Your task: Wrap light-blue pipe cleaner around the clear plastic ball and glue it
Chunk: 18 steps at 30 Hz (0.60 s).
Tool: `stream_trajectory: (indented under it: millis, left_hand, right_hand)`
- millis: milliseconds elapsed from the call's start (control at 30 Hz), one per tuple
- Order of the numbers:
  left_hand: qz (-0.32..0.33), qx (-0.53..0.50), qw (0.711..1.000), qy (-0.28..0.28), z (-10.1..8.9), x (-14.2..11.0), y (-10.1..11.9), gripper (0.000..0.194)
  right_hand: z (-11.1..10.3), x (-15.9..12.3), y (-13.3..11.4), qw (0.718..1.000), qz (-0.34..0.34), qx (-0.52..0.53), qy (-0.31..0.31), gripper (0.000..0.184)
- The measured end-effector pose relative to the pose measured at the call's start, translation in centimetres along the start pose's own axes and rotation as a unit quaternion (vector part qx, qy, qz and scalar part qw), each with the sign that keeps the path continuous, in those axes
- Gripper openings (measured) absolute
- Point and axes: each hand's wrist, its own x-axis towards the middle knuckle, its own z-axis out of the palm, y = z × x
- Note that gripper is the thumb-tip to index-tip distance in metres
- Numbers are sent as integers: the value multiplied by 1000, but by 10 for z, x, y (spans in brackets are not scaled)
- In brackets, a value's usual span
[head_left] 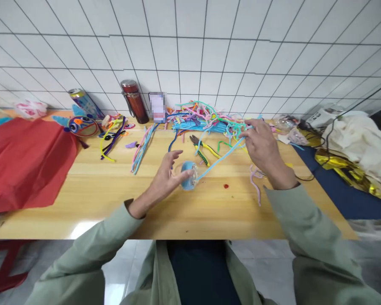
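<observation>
My left hand (161, 178) is around a small round blue object with clear, plastic-looking edges (188, 178). The thumb lies across its front, while the upper fingers stretch above it; the palm side is hidden. A light-blue pipe cleaner (220, 159) runs taut and slanting from this object up to my right hand (263, 144), whose fingers pinch its far end. Green-and-yellow pliers (205, 149) lie with jaws apart on the table behind the strand. Beyond them is a tangled heap of colourful pipe cleaners (206, 116).
Against the tiled wall stand a red-brown flask (135, 101), a phone (158, 106) and a can (85, 103). Red fabric (31, 163) covers the left side. Loose pipe cleaners (142, 148) lie near the middle. White cloth (362, 140) and gold foil (346, 169) lie at right.
</observation>
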Motion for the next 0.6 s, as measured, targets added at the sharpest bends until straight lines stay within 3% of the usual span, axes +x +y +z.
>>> stream_trajectory:
  millis: [100, 167, 300, 433, 533, 600]
  left_hand:
    - [95, 108, 990, -1, 8, -23, -22, 91]
    - [134, 163, 977, 1, 17, -29, -36, 104]
    - [158, 212, 965, 4, 32, -22, -54, 94]
    - [197, 193, 961, 5, 33, -8, -59, 90]
    - [210, 182, 961, -2, 29, -4, -61, 84]
    - [222, 173, 960, -2, 27, -5, -64, 83]
  right_hand:
    - [4, -8, -7, 1000, 7, 19, 18, 28]
    - [11, -10, -13, 1000, 8, 27, 13, 30]
    - [23, -12, -30, 999, 21, 33, 2, 39]
    - [24, -25, -50, 997, 74, 9, 26, 47]
    - [29, -42, -58, 986, 162, 21, 45, 29]
    - [37, -52, -59, 976, 209, 53, 19, 21]
